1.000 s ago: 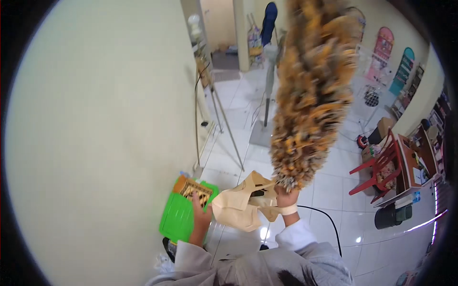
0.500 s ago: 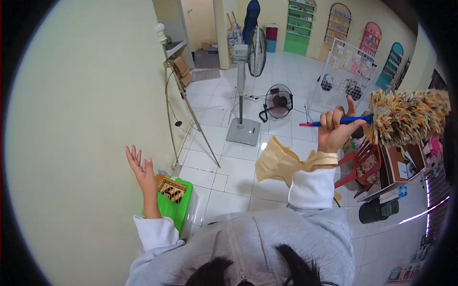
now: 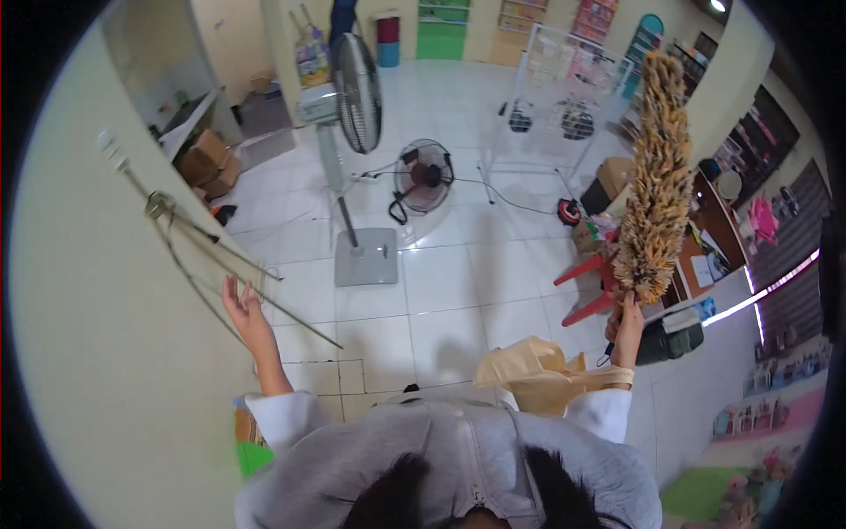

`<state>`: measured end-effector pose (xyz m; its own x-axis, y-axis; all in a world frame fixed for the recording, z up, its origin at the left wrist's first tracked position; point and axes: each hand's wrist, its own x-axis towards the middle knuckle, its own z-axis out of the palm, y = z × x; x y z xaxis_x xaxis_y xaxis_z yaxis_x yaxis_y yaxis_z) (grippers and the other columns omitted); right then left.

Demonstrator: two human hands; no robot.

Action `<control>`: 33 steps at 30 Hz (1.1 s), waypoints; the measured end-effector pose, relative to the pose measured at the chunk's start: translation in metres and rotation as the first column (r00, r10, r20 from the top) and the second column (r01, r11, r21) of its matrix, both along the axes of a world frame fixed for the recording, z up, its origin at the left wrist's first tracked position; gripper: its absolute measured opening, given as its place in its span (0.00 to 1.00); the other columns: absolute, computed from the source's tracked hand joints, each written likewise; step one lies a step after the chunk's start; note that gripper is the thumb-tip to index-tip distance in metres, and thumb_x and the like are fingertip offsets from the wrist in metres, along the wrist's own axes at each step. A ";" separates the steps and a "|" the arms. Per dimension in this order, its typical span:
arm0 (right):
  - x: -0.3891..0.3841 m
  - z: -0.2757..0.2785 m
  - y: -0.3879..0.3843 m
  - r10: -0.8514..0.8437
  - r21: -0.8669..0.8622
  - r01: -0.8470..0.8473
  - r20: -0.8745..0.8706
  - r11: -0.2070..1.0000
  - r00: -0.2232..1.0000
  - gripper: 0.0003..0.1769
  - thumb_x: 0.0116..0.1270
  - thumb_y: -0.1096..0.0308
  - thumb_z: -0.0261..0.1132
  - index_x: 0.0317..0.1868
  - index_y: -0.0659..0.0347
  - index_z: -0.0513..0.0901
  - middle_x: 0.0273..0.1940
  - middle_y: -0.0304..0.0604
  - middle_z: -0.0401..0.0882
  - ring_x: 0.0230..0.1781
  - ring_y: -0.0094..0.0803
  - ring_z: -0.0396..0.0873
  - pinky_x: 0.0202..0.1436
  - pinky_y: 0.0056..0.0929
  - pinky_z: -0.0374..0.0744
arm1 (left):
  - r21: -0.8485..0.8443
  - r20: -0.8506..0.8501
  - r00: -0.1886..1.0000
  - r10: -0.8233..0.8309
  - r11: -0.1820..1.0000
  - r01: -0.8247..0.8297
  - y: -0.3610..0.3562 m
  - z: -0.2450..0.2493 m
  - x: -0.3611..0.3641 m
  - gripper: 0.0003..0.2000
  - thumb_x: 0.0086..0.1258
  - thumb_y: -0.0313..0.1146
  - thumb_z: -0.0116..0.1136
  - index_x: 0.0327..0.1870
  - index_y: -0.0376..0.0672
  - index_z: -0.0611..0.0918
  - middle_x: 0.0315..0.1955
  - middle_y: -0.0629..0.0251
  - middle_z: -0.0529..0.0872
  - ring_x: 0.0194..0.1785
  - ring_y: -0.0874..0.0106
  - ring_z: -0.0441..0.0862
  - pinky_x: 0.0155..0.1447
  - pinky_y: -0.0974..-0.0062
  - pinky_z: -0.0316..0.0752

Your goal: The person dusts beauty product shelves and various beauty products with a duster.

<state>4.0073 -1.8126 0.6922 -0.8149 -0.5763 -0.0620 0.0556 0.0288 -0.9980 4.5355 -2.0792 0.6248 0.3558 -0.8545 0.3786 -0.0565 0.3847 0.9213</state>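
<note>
My right hand (image 3: 627, 331) is closed around the handle of a feather duster (image 3: 656, 176). The brown and cream feathers stand nearly upright above the fist, and most of the handle is hidden by the fingers. From my right wrist hangs a cream cloth bag (image 3: 533, 370) by its strap. My left hand (image 3: 251, 322) is raised with nothing in it, its fingers loosely apart. In the view, it overlaps the lower part of a thin metal tripod stand (image 3: 157, 204) by the left wall.
A grey pedestal fan (image 3: 366, 256) and a low floor fan (image 3: 425, 176) stand ahead, with cables across the tiles. A white grid rack (image 3: 529, 66) is behind them. To the right are a red chair (image 3: 589, 304), a desk (image 3: 696, 264) and a dark bin (image 3: 670, 344).
The duster has swung from pointing right to nearly upright, and my right hand has moved lower in view. The view has turned right; my left hand stays raised, fingers less spread.
</note>
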 end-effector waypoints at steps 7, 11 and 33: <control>-0.048 -0.022 -0.045 0.001 -0.070 0.001 0.026 0.998 1.000 0.16 0.74 0.57 0.55 0.48 0.61 0.78 0.17 0.26 0.59 0.11 0.12 0.52 0.13 0.16 0.49 | -0.043 -0.013 0.880 -0.475 0.879 0.474 -0.117 0.013 -0.203 0.28 0.69 0.23 0.50 0.70 0.38 0.59 0.68 0.55 0.63 0.63 0.63 0.72 0.64 0.72 0.66; -0.110 -0.057 -0.089 -0.048 0.001 0.048 0.041 0.999 0.998 0.13 0.72 0.60 0.57 0.51 0.58 0.77 0.21 0.28 0.66 0.11 0.12 0.55 0.12 0.15 0.52 | 0.007 0.042 0.752 -0.658 0.753 0.658 -0.146 0.018 -0.289 0.28 0.69 0.24 0.50 0.70 0.40 0.59 0.69 0.56 0.62 0.66 0.62 0.70 0.63 0.71 0.67; -0.330 -0.070 -0.515 0.308 0.045 -0.311 -0.327 0.949 0.893 0.16 0.73 0.59 0.58 0.29 0.59 0.74 0.19 0.26 0.64 0.17 0.12 0.58 0.19 0.16 0.55 | 0.103 0.117 0.782 -0.612 0.791 0.603 -0.445 0.005 -0.453 0.20 0.69 0.22 0.51 0.63 0.38 0.70 0.63 0.59 0.71 0.66 0.67 0.70 0.66 0.71 0.65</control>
<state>3.6775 -2.3272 0.6219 -0.5688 -0.8020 0.1822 -0.2829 -0.0172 -0.9590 4.0827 -2.5242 0.6303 -0.2957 -0.8973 0.3277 0.0443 0.3298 0.9430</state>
